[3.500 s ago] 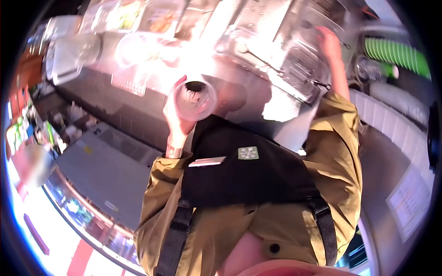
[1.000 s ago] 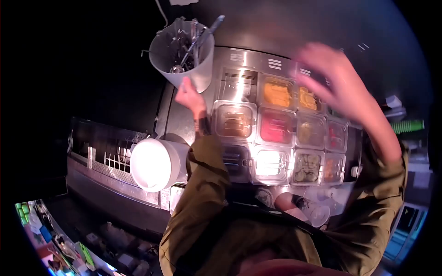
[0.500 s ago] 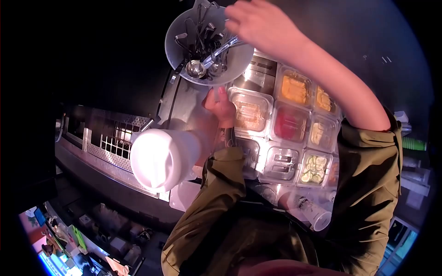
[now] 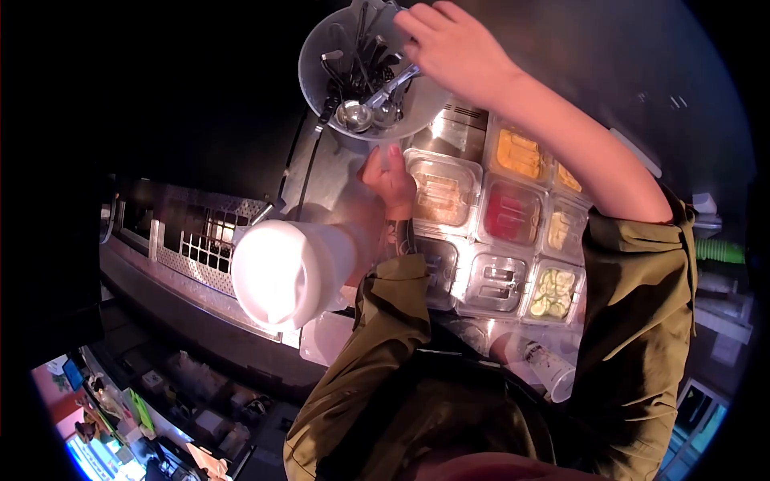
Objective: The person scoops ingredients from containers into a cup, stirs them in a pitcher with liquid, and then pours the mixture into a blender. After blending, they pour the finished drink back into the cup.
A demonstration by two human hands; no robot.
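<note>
My left hand [image 4: 391, 181] is closed around the handle of a large translucent pitcher [image 4: 427, 112], its thumb pointing up below the rim. Inside the pitcher lie several metal ladles [image 4: 355, 116] and dark-handled utensils [image 4: 365, 68], bowls toward me. At the pitcher's upper right rim is my right hand [image 4: 453, 46], its fingers curled over the edge. A thin metallic end shows by those fingertips, but what they grip is hidden. Beside my left forearm stands a white round container [image 4: 270, 272], brightly lit from above.
Right of my left hand are lidded clear food tubs, among them orange [image 4: 520, 152], red [image 4: 512, 215] and sliced cucumber [image 4: 553, 293]. A printed cup [image 4: 549, 369] lies near my body. A perforated metal tray [image 4: 172, 255] is at left.
The pitcher with its utensils has shifted slightly up and right in the view. My right hand has moved a little right and down, still at the rim. My left hand keeps its hold.
</note>
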